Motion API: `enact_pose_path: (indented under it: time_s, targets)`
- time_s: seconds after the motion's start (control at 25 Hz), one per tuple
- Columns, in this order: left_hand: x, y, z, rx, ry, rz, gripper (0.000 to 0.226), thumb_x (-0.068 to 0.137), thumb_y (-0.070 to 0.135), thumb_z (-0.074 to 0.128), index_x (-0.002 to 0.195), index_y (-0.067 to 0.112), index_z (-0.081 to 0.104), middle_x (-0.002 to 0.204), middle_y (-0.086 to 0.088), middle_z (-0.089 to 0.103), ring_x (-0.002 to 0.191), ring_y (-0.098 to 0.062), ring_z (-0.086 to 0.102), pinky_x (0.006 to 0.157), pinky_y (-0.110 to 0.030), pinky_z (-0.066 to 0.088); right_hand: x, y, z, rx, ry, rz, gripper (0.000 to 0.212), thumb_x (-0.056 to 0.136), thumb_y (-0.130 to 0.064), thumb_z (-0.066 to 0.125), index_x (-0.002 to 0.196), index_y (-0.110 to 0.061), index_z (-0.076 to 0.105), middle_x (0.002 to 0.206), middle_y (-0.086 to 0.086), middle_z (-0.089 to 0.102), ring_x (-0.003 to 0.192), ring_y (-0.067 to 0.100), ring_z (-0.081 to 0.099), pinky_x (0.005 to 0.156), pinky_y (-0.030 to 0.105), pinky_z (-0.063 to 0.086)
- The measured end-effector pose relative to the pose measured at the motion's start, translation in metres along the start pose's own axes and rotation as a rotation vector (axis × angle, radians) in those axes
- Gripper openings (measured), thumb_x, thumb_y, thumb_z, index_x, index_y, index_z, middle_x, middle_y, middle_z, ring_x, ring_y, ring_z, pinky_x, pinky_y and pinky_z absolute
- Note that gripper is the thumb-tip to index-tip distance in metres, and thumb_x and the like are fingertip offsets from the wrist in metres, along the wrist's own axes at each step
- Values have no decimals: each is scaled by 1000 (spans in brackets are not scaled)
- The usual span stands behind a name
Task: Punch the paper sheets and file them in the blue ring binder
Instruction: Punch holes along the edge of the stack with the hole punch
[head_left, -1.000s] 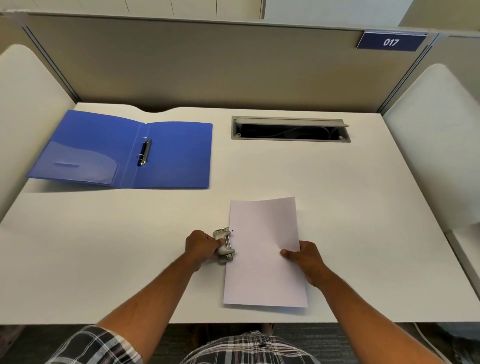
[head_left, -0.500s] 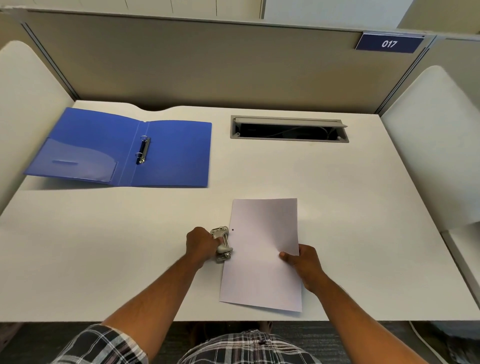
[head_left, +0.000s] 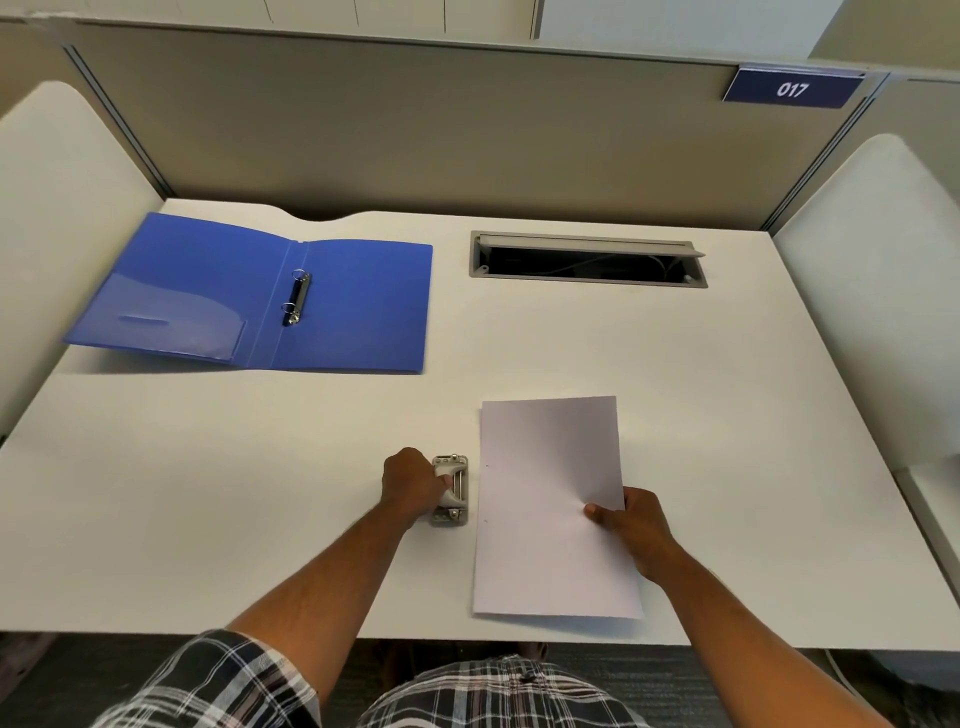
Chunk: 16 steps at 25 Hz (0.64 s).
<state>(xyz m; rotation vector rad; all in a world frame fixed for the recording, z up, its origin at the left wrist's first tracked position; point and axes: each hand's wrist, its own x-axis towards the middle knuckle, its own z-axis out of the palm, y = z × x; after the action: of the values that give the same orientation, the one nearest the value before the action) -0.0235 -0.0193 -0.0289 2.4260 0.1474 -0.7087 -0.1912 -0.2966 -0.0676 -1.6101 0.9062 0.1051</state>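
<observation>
- Left hand curled over the handle of the metal hole punch, gripping it from the left side.
- Hole punch standing on the white surface, just beside the left edge of the paper sheets, a narrow gap between them.
- Right hand pinching the paper sheets at their right edge, thumb on top, fingers underneath out of sight.
- Paper sheets lying near the front edge of the surface, long side running away from the body; two small punched holes visible close to the left margin.
- Blue ring binder lying open and flat at the far left of the surface, well apart from both hands, metal rings closed along the spine, clear pocket on its left cover.
- Open grey cable tray set into the surface at the far side, right of the binder.
- Sign reading 017 on the partition, upper right.
</observation>
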Motion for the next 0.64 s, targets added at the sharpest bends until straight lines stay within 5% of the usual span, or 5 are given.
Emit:
enact_pose_path:
  time_s: [0.4, 0.64]
  targets:
    - [18, -29, -11, -48, -55, 12, 31, 69, 28, 82, 68, 6, 59, 81, -21, 73, 70, -34, 73, 69, -44, 61, -18, 7, -14, 102, -14, 4, 24, 80, -12, 85, 100, -10, 73, 94, 9, 77, 83, 27, 73, 61, 26, 58]
    - [19, -55, -53, -89, -1, -52, 26, 78, 18, 79, 66, 0, 64, 73, -20, 73, 63, -31, 74, 72, -43, 61, -17, 4, -4, 93, -30, 13, 27, 80, -13, 85, 104, -9, 73, 97, 11, 77, 88, 31, 73, 70, 34, 59]
